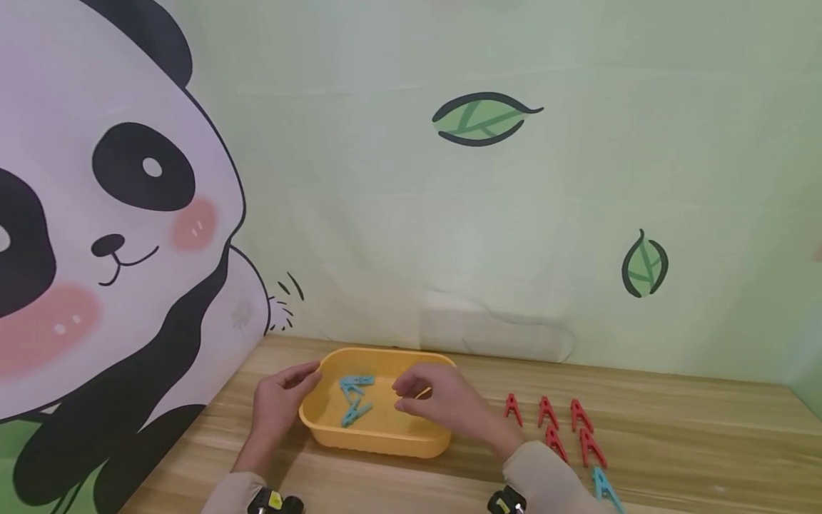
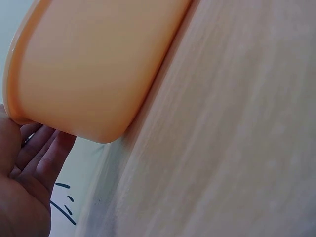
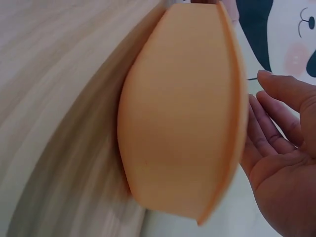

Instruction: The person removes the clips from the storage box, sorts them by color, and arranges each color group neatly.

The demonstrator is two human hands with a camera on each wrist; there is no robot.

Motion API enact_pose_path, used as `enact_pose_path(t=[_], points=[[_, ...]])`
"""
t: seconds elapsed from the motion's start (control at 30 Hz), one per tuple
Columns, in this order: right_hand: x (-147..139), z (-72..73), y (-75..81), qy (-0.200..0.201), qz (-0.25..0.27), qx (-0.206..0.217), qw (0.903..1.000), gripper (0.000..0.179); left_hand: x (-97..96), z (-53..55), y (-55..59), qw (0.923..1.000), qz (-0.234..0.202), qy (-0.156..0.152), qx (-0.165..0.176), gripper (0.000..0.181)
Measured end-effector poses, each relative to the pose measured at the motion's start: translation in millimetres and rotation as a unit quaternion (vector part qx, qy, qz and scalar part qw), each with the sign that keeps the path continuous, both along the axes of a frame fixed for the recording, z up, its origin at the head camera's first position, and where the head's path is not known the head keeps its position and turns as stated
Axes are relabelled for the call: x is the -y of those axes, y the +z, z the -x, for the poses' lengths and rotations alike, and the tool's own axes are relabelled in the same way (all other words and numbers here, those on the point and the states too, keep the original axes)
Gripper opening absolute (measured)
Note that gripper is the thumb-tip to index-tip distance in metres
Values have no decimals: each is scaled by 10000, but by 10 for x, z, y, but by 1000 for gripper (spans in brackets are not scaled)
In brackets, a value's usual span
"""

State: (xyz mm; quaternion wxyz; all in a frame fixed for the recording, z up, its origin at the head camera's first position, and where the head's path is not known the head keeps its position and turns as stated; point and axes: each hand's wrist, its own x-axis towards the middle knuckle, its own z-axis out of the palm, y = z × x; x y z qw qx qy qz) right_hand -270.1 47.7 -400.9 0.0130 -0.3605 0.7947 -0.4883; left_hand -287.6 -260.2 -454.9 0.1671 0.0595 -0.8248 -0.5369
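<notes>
A yellow plastic basin stands on the wooden table, with a few blue clothespins lying toward the left of its floor. At the basin's left end my left hand holds the rim; the left wrist view has its fingers against the outer wall. Over the right part of the basin hovers my right hand, thumb and fingers loosely bent and apart. Nothing shows between them in the right wrist view, where the hand is beside the rim.
Several red clothespins lie in two rows on the table, right of the basin. One blue clothespin lies nearer the front, by the right sleeve. Behind the table hangs a pale green backdrop with a printed panda.
</notes>
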Motion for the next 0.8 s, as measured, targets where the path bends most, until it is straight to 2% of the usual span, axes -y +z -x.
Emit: enact_pose_path(t=[0.13, 0.37, 0.57, 0.8], points=[[142, 62, -36, 33, 9, 12, 10000, 12, 11, -3, -1, 10000, -21, 10, 3, 31], [393, 160, -88, -188, -265, -53, 9995, 13, 11, 3, 0, 10000, -41, 34, -26, 30], [604, 213, -142, -120, -302, 58, 9995, 18, 7, 11, -2, 10000, -11, 66, -16, 29], [718, 244, -252, -65, -446, 66, 9990, 18, -4, 6, 3, 10000, -17, 83, 10, 29]])
